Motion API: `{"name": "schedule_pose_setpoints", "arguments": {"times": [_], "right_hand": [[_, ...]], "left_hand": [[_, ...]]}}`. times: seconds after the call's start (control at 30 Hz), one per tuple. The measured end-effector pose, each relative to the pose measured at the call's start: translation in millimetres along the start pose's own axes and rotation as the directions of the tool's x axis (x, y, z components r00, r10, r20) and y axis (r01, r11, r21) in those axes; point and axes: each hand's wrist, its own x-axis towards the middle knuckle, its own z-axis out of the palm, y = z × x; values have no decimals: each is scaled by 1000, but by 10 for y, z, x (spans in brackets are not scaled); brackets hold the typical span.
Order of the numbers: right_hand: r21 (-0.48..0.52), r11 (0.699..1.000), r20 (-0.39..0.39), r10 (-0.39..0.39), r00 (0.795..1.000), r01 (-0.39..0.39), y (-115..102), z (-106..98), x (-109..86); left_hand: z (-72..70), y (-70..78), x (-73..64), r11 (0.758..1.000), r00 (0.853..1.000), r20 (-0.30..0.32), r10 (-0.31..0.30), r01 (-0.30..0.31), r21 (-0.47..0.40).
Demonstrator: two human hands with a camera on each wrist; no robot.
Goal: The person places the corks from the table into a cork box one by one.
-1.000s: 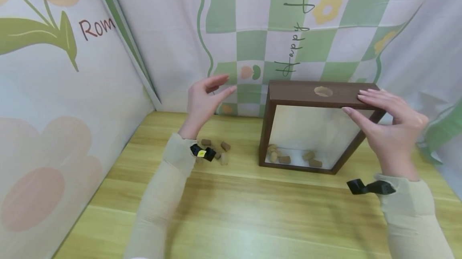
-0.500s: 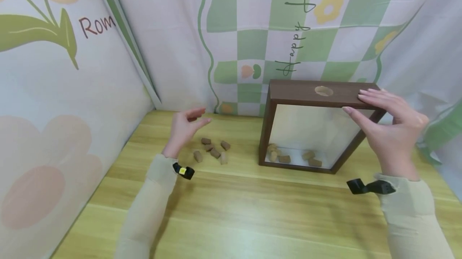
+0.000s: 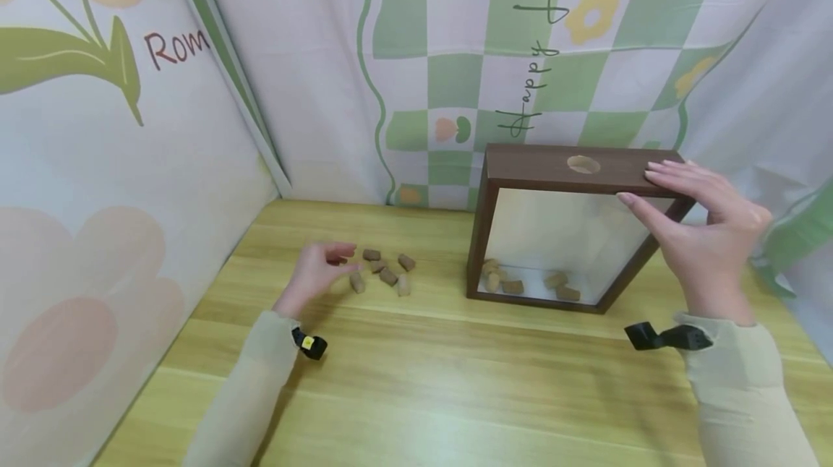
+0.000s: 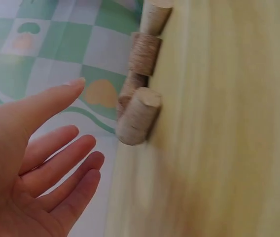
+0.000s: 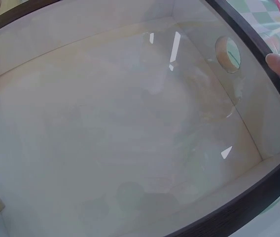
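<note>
My left hand (image 3: 314, 270) is low over the table beside a loose group of small corks (image 3: 388, 276). Its thumb and fingers are parted with nothing between them. In the left wrist view, the nearest cork (image 4: 139, 116) lies just beyond the fingertips, untouched. On the right stands a dark brown display box (image 3: 478, 236) with a clear front and a round hole (image 3: 583, 164) in its top. My right hand (image 3: 709, 228) holds the box's upper right corner, fingers on top and thumb against the front edge. Several corks (image 3: 513, 286) lie inside on the bottom.
The wooden table (image 3: 416, 380) runs up to a green-and-white checked cloth (image 3: 449, 84) behind the box. A printed white panel (image 3: 163, 163) closes off the left side.
My left hand has come down and to the left, from raised near the cloth to beside the loose corks, which are now uncovered. The right hand and box have stayed put.
</note>
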Motion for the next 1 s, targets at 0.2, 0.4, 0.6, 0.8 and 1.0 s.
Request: {"name": "schedule_pose_setpoints", "arguments": {"times": [0.2,0.4,0.6,0.8,1.0], "right_hand": [[5,1000,-14,-10,1000,10,3,17,1],[-18,1000,5,4,1000,-4,62,-8,-23],[-22,1000,12,11,1000,-11,73,-19,-36],[-11,1000,6,10,1000,-10,32,-10,-21],[6,1000,0,1,1000,-1,6,1,-4]], "left_hand": [[31,-90,-90,998,997,42,-58,57,28],[59,-158,-130,997,996,60,-61,59,43],[82,-189,-130,997,996,80,-33,27,69],[86,-173,-117,994,995,88,-56,47,94],[82,-153,-111,992,993,94,-72,62,107]]}}
